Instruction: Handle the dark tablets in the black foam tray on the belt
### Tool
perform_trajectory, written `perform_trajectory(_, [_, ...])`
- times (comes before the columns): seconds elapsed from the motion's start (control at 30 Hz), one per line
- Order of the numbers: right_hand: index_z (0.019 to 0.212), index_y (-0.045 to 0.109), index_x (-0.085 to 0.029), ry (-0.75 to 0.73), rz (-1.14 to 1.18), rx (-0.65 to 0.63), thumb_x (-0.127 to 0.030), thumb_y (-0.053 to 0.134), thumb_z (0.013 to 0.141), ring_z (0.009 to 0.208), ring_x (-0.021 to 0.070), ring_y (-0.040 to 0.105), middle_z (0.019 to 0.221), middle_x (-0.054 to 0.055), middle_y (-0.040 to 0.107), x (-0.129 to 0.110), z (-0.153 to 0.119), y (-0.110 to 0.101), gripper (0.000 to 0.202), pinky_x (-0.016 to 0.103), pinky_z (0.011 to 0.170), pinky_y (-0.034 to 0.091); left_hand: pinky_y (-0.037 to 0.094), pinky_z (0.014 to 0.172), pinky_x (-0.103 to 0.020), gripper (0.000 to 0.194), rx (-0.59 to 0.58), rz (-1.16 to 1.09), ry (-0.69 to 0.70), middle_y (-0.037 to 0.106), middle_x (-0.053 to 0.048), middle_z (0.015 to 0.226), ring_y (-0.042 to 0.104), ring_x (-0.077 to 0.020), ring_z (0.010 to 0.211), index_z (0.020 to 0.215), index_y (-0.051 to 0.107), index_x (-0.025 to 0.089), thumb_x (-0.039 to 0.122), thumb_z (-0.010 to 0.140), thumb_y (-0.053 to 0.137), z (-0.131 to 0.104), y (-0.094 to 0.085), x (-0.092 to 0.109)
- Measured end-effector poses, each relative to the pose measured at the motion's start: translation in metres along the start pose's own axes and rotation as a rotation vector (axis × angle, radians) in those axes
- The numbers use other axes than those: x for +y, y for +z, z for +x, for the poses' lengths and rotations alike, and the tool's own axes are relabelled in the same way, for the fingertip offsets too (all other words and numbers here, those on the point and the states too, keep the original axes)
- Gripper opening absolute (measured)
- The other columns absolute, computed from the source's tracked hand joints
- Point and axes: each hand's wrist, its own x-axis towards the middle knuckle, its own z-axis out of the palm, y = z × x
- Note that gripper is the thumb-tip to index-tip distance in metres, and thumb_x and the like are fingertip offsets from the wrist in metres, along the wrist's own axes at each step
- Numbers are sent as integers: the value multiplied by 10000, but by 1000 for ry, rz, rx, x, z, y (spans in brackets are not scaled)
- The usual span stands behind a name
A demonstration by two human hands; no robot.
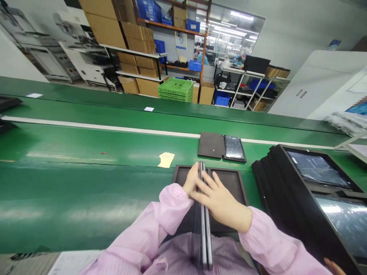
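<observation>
Two slim dark tablet-like panels (204, 233) stand on edge, side by side, over a black foam tray (241, 183). My left hand (192, 179) is wrapped round their far left side, its fingers partly hidden. On the right, my right hand (220, 198) has its fingers spread against the upper part of the panels, slightly blurred. Beneath both hands the tray shows shallow compartments. Just beyond it lie a flat dark foam piece (211, 145) and a tablet with a glossy screen (234, 148).
Stacked black trays (281, 191) holding glossy screens (318, 169) stand at the right. A yellow paper (166, 159) lies on the green bench (86, 183). Part of another hand (334, 266) shows at the lower right. Shelves and a green crate stack (175, 90) stand behind.
</observation>
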Motion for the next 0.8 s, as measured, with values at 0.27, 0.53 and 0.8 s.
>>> perform_trajectory(0.27, [805,578,-166,-138,-215,28,-227,512,879,758,182,562,758,37,623,32,-22,-34,116,364,866,439,309,983,-419,344,-323,-7,-179,609,-106,1155,472,-280,1163,966,653,184,434,732,640,3,-26,-20])
perform_trajectory(0.53, [928,575,-174,893,919,683,-390,604,754,719,207,595,822,41,647,41,-31,-21,279,296,646,471,418,887,-448,654,-480,-237,-257,695,-115,922,581,-344,1013,914,646,165,603,441,759,-52,-54,-23])
perform_trajectory(0.8, [619,425,-197,796,375,597,-451,460,830,514,126,430,545,-34,429,58,-45,-3,332,228,512,354,482,748,-396,412,-124,-312,-375,705,-37,780,645,-284,831,909,628,185,161,502,689,-103,-52,-14])
